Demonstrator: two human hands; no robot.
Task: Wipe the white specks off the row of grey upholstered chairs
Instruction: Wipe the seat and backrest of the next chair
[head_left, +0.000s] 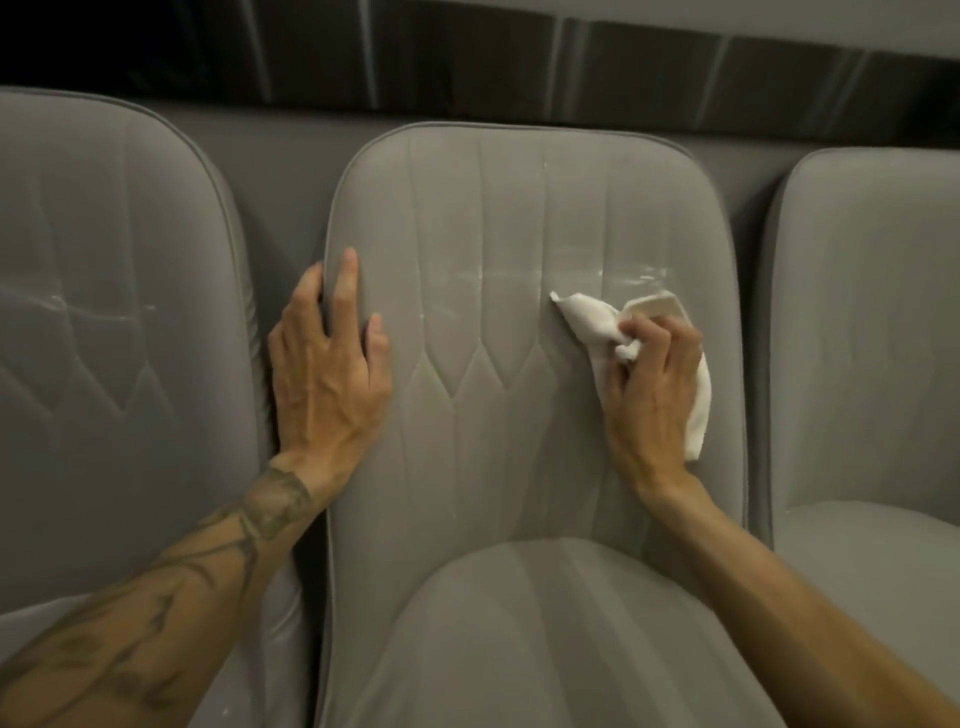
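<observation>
We see the left chair (104, 260) and right chair (872, 312) cut off at the frame edges. The white cloth (587, 317) is partly hidden under our right hand (649, 384), which bunches it against the middle chair (519, 218) backrest, just below the white specks (634, 275). Our left hand (327, 374) rests flat, fingers spread, on that backrest's left edge.

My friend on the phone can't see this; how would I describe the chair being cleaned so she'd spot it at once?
In the row of three grey chairs, it is the middle chair, between the left chair and the right chair. Only it has a left hand on its backrest edge and a right hand holding a white cloth against it.
</observation>
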